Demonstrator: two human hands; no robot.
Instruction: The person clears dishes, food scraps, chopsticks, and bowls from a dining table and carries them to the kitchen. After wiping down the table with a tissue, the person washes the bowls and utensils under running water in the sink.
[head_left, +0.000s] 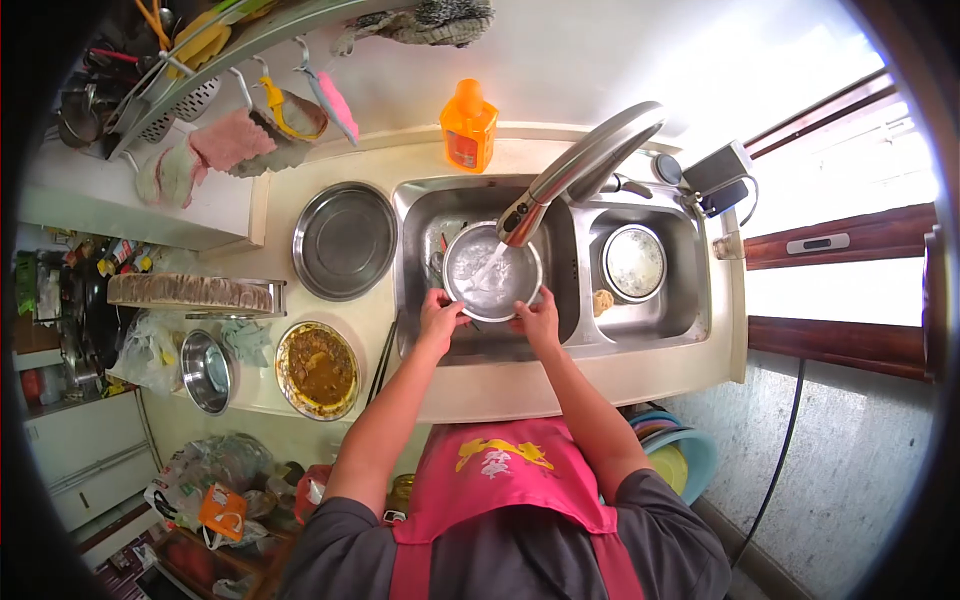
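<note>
My left hand (439,318) grips the near left rim of a round metal bowl (510,292) in the larger sink basin (420,212). On the near right rim, my right hand (538,318) has its fingers closed. A stream of water runs from the pull-out faucet (545,185) into the bowl, and some water shows inside. Chopsticks or other utensils lie partly hidden beneath the bowl's left side. In the smaller right basin sits a round metal lid or dish (634,262), with a tan scrubber (602,302) beside it.
An orange bottle (468,130) stands behind the sink. Left on the counter are a metal pan (345,240), a plate of brown food (317,370), a small metal bowl (207,371) and dark chopsticks (382,358). A thick wooden chopping board (195,292) stands upright in a rack.
</note>
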